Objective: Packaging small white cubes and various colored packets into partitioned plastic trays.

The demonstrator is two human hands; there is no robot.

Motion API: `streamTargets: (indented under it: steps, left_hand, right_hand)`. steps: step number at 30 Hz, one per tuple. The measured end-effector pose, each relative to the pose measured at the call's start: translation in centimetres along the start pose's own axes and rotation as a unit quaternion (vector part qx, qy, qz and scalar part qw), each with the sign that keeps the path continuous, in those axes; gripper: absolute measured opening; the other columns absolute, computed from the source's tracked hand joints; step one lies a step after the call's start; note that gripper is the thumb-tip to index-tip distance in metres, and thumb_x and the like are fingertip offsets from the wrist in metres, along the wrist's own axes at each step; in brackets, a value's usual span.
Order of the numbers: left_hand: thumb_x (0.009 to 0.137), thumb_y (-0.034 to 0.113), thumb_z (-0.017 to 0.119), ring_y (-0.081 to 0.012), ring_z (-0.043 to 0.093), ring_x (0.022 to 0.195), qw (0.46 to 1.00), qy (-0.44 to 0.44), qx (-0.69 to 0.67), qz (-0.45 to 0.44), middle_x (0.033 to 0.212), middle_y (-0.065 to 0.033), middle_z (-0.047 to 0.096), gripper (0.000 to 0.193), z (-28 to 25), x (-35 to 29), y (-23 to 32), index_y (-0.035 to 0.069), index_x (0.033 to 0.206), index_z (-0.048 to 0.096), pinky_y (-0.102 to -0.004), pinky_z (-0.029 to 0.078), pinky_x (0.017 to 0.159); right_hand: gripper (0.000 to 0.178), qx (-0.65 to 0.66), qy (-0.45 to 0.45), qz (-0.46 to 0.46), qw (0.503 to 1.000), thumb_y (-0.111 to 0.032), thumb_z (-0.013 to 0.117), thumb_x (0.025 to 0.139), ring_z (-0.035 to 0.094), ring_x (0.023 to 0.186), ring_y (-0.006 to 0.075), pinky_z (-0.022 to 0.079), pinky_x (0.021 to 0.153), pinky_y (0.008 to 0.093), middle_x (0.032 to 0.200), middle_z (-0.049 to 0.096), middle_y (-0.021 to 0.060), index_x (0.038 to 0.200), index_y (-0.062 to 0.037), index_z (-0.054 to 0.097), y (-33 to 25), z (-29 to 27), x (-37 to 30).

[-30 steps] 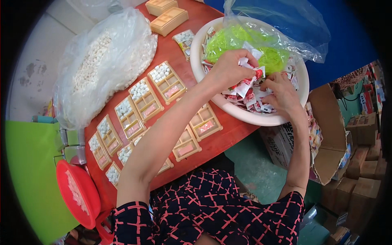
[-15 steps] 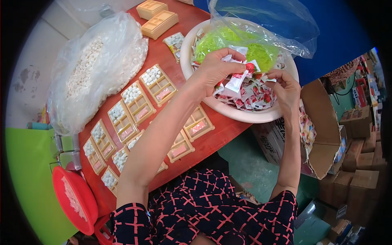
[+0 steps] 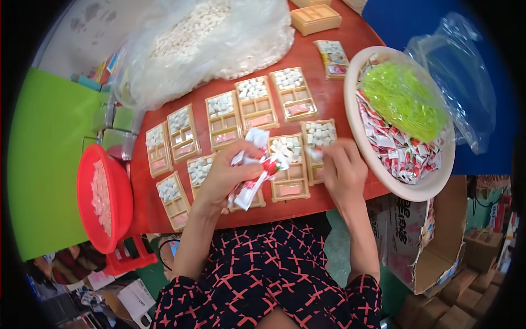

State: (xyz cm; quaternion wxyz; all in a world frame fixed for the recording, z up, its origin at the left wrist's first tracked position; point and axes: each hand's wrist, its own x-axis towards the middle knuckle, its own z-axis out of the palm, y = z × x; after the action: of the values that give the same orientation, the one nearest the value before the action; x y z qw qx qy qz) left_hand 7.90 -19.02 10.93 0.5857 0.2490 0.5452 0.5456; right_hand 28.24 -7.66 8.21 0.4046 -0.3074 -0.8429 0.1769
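My left hand [image 3: 227, 171] is closed around several small white-and-red sachets [image 3: 249, 189] with strawberry prints, held above the front row of trays. My right hand [image 3: 344, 169] is over the rightmost front tray [image 3: 331, 122], its fingers pinched together and smeared by motion. A small whitish sachet [image 3: 315, 154] shows at its fingertips. Two rows of beige divided trays [image 3: 290, 171] lie on the red table. White marshmallow-like pieces fill the far compartment of each, and flat pink packets [image 3: 298, 109] lie in near compartments of many. My left hand partly hides the front trays.
A white basin [image 3: 353, 104] with sachets and a bag of bright green strips [image 3: 402, 98] stands at right. Behind the trays lies a big clear bag [image 3: 230, 49] of white pieces. A red basin [image 3: 118, 192] holds pink packets at left. An open carton [image 3: 400, 230] sits at lower right.
The view has turned right. Both hands have left the basin for the trays: the left carries the bunch of sachets, and the right has come over the rightmost front tray.
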Motion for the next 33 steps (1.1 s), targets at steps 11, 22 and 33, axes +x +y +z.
streamTargets:
  steps: [11, 22, 33]
  left_hand:
    - [0.077, 0.002, 0.067, -0.0019, 0.051, 0.052, 0.995, 0.043, -0.088, 0.0, 0.071, 0.0006, 0.06, 0.016, -4.9, -1.6, -1.8, 0.008, 0.09, 0.06, -0.0162, 0.035, 0.039]
    - [0.078, 0.002, 0.067, -0.0014, 0.052, 0.058, 0.998, 0.025, -0.053, 0.013, 0.076, -0.0004, 0.06, 0.016, -5.5, 0.0, -1.5, 0.004, 0.093, 0.061, -0.0172, 0.037, 0.043]
    - [0.079, 0.001, 0.065, -0.0009, 0.051, 0.055, 0.995, 0.033, -0.031, 0.094, 0.071, 0.0018, 0.059, 0.015, -5.4, -0.3, -2.8, 0.005, 0.093, 0.06, -0.0185, 0.038, 0.043]
  right_hand:
    - [0.011, -0.2, -0.109, -0.088, 0.97, 0.002, 0.058, 0.074, 0.058, 0.065, 0.0312, 0.048, 0.055, 0.0393, 0.079, 0.054, 0.0109, 0.082, -0.0037, 0.053, 5.2, 7.7, 6.0]
    - [0.017, -0.285, -0.16, -0.147, 0.934, 0.003, 0.057, 0.07, 0.061, 0.075, 0.0267, 0.05, 0.06, 0.035, 0.09, 0.061, 0.0095, 0.086, -0.0042, 0.059, 4.9, 7.4, 6.7]
    - [0.019, 0.408, -0.334, 0.349, 0.775, -0.005, 0.061, 0.08, 0.05, 0.066, 0.0028, 0.04, 0.056, 0.0177, 0.077, 0.058, -0.0012, 0.098, -0.0044, 0.059, -5.5, 7.2, 4.1]
